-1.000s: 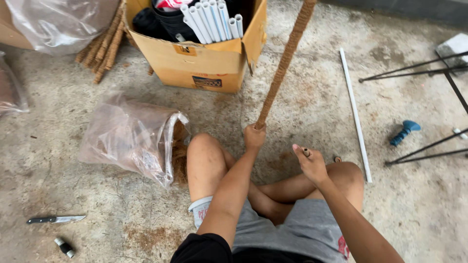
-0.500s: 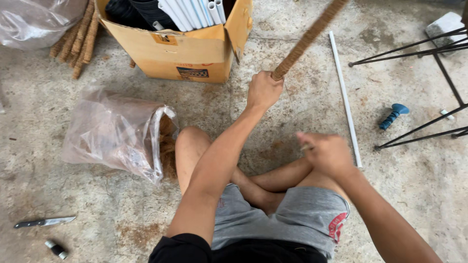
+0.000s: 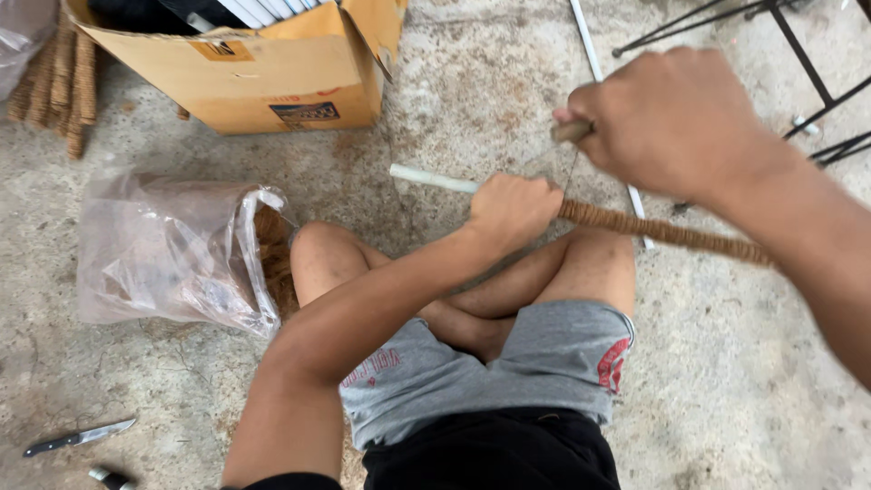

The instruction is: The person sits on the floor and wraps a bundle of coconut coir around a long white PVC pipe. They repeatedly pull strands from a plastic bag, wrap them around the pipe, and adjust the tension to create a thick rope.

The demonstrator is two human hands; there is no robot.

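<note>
Down on the stained concrete floor (image 3: 771, 390), a person sits cross-legged with a long white plastic pipe half wrapped in brown coir rope (image 3: 653, 229) held level across the knees. The left hand (image 3: 513, 207) is clenched around it right where the bare white end gives way to the fibre wrap. The right hand (image 3: 671, 122) is raised close to the camera, fingers closed on a small tan peg-like thing (image 3: 572, 132), and I think a thin thread runs from it down to the pole, though it's too fine to be sure.

What I'd worry about: the grip sits right at the edge of the wrap, so if that fist loosens, the last turns could slacken and slide along the smooth pipe. The thread also looks thin enough to snap or bite into a finger if yanked hard.

Count of stuff around:
- one open cardboard box (image 3: 272, 73), top left, more white tubes poking out, cropped so I can't count them
- one clear plastic bag of loose brown fibre (image 3: 163, 254) beside the left knee
- one bundle of finished coir-wrapped sticks (image 3: 59, 82), left of the box
- one bare white pipe (image 3: 590, 50) lying behind the hands
- one small knife (image 3: 77, 437), bottom left, well apart from the hands
- black metal rods (image 3: 798, 54), top right
</note>
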